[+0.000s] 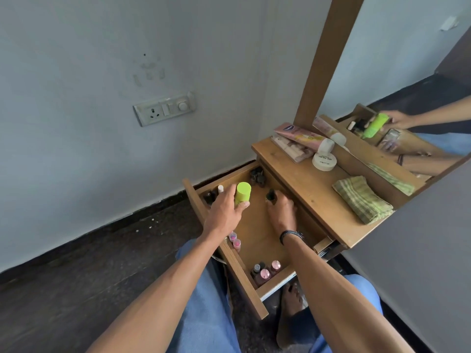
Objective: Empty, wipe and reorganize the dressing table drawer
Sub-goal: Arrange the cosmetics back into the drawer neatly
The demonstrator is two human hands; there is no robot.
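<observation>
**A:** Start close in. What's nearest?

**B:** The jeans (204,314) at six o'clock, with both forearms reaching up over them into the open drawer (244,278).

**A:** And the left hand?

**B:** The left hand (224,212) holds the green bottle (242,193) upright. The thumb and fingers are curled round its lower half and the cap points to twelve. The bottle is above the drawer floor, just right of some dark vials (211,196) in the eleven o'clock corner. I'd guess it is upright so it can stand among them, but I can't tell whether it is going in or coming out.

**A:** The right hand?

**B:** The right hand (281,212) is knuckles-up near the drawer's middle, with a dark bottle (271,195) at its eleven o'clock. The fingers are bent onto the bottle and seem to pinch it. Their tips are hidden behind the hand.

**A:** What else is in the drawer?

**B:** Pink vials (235,240) stand against the left wall, pink bottles (265,272) sit in the six o'clock corner, and there are clips (257,175) at twelve. Everything is grouped in corners with the middle bare, which looks to me like sorting.

**A:** And to the right?

**B:** On the tabletop (305,189) at two o'clock there is a tube (303,135), a white jar (324,161) and a folded cloth (363,200). They are probably parked there within reach of the drawer.
</observation>
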